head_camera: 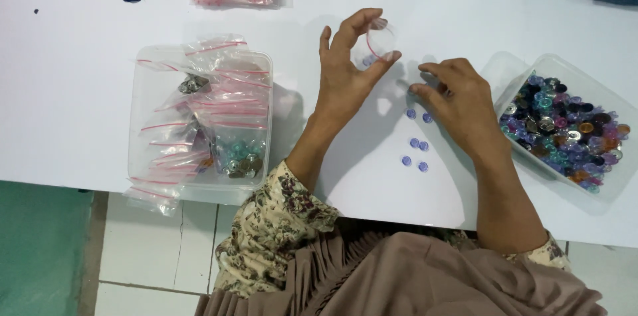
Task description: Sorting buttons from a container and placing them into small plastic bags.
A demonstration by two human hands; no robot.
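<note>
We see only our own two arms and lap from above. Our left hand (345,77) and right hand (458,100) are bare, with no rings, watch or bracelet showing on the fingers or wrists. Each forearm is uncovered up to a sleeve pushed back near the elbow. The left sleeve (272,229) is cream fabric printed with dark maroon and grey flowers, loosely gathered. A narrow edge of the same print shows at the right sleeve (548,253). Over our lap lies a plain taupe-brown cloth (412,276) with fine pleats along its left side.
</note>
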